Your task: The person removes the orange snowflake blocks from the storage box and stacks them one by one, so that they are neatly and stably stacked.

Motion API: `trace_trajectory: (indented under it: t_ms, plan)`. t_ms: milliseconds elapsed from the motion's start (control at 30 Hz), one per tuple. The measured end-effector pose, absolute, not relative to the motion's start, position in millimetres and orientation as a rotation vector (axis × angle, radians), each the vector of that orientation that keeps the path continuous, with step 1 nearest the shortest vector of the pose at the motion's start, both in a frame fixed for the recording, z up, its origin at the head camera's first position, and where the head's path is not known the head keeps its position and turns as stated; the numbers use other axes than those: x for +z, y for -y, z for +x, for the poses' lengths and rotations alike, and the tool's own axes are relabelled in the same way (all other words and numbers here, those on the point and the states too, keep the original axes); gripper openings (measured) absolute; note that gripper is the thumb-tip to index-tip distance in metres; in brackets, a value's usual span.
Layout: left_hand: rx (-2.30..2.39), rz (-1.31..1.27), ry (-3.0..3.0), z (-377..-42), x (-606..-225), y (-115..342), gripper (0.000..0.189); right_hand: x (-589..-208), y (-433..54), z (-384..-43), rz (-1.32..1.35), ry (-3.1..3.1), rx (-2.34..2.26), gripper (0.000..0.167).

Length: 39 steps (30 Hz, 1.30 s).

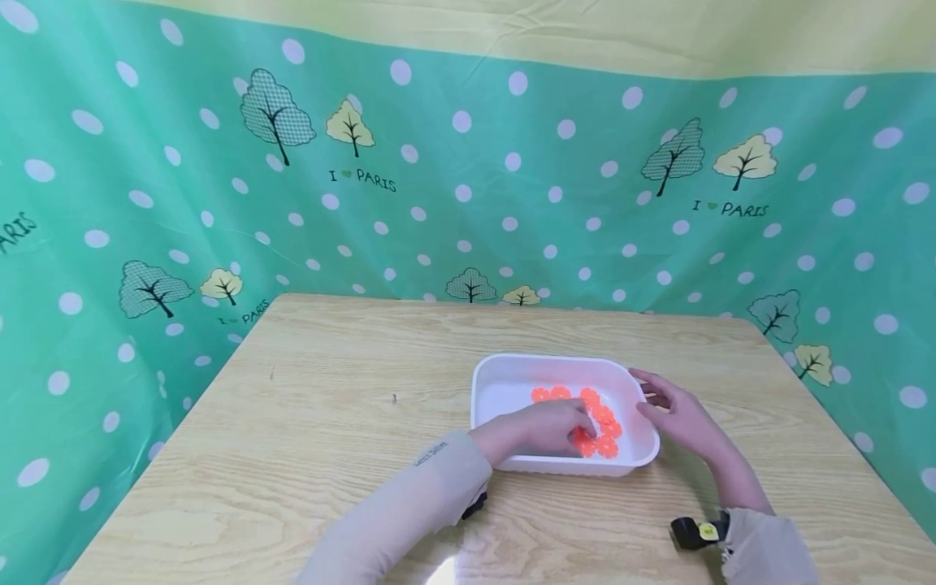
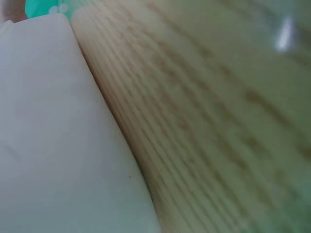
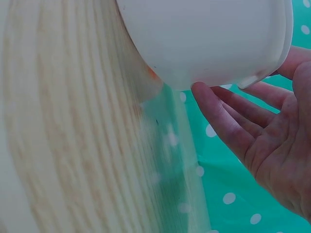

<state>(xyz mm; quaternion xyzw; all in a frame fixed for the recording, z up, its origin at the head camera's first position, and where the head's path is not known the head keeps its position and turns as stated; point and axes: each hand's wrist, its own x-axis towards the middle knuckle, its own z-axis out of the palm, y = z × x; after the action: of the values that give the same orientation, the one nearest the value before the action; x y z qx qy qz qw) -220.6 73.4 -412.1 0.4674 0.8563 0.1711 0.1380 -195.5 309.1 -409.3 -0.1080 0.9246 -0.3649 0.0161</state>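
In the head view, we see a white plastic box point(image 1: 570, 465) with rounded corners on the wood-grain table point(image 1: 329, 406), holding bright orange flower-shaped pieces point(image 1: 604, 416) with scalloped edges. They lie flat and bunched toward the right half of the box, around the fingers of the left hand point(image 1: 552, 426). That hand reaches in over the near wall, fingers bent down among them (we cannot tell whether they pinch a piece). The hand covers part of the bunch. The right hand point(image 1: 676, 414) rests its loosely spread fingers and thumb at the box's right end, outside the pieces.

In the left wrist view, we make out a pale, smooth surface, apparently the box's outer wall, cut off at the left beside blurred wood grain.

In the right wrist view, we see the right hand's relaxed fingertips touching the box's white outer wall, with the dotted green cloth point(image 3: 233, 170) behind; some fingers are partly hidden by the box.
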Motion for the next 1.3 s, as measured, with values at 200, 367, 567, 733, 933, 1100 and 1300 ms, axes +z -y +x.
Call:
trace_trajectory:
  t_ms: [200, 367, 567, 733, 933, 1100, 1300]
  plan:
    - [0.412, 1.386, -2.511, -221.7, -413.9, -76.6, 0.029, -409.3, -309.5, -195.6, -0.333, -2.866, -1.145, 0.054]
    - [0.400, 1.376, -2.527, -222.1, -414.6, -77.8, 0.027, -407.1, -308.7, -195.8, -0.340, -2.871, -1.149, 0.053]
    - [0.433, 1.310, -2.537, -220.0, -414.4, -78.2, 0.025, -403.9, -308.3, -194.3, -0.355, -2.875, -1.146, 0.054]
    - [0.436, 1.259, -2.551, -220.1, -414.9, -79.1, 0.023, -404.5, -308.9, -193.9, -0.354, -2.879, -1.143, 0.054]
    - [0.427, 1.223, -2.564, -220.9, -416.3, -80.9, 0.018, -407.2, -309.9, -194.8, -0.360, -2.882, -1.159, 0.053]
    - [0.429, 1.164, -2.563, -221.0, -418.4, -81.6, 0.017, -406.4, -309.0, -193.9, -0.358, -2.874, -1.164, 0.053]
    - [0.466, 1.151, -2.573, -222.5, -419.1, -78.7, 0.019, -406.0, -308.9, -194.7, -0.347, -2.869, -1.155, 0.055]
